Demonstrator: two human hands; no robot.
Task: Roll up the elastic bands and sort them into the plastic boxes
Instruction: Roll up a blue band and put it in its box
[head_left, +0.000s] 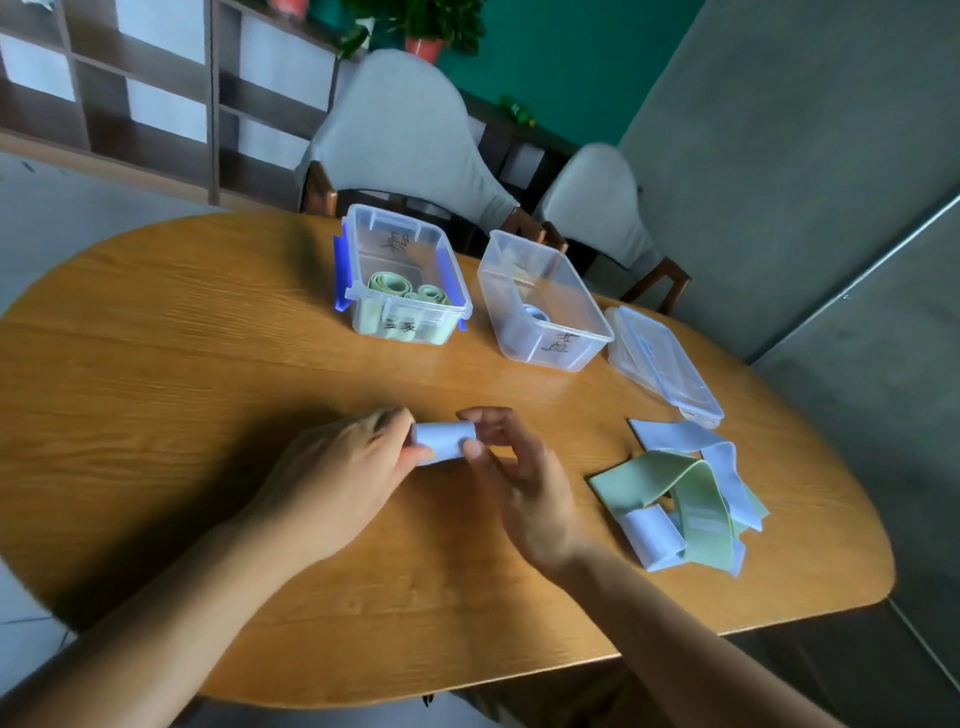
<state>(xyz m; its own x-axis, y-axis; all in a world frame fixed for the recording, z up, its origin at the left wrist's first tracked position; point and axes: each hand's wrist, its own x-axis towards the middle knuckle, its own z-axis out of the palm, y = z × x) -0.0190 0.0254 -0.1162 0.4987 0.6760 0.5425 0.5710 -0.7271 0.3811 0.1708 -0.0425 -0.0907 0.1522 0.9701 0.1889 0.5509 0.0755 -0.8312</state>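
Working down from the biggest thing to the smallest, with the clock centred on your two hands:
Table (208, 364): wooden and oval, it bears everything; you work near its front edge, which I judge keeps both forearms low and steady for rolling
Green box (402, 280): at 12 o'clock, well apart from your hands, blue clips on its sides, lid off so rolls can drop straight in; green rolls (392, 286) already stand in its near end
Blue box (540, 304): at 1 o'clock, just right of the green box, open, one blue roll (535, 313) inside; judging by colour, this is where your present roll belongs
Lid (662, 358): lies flat at 2 o'clock, just beside the blue box, likely set aside to leave the box mouths free
Loose bands (685, 493): a tangled heap of green and blue at 3 o'clock, near your right hand, so the next band is a short reach away
Left hand (353, 467): fingers curled round the left end of the rolled band, stopping it from springing open
Right hand (514, 467): thumb and fingertips pinch the right end, the other fingers loosely spread
Rolled band (444, 441): pale blue, a tight cylinder lying sideways between your hands just above the table; rolling looks finished, the drop not yet done
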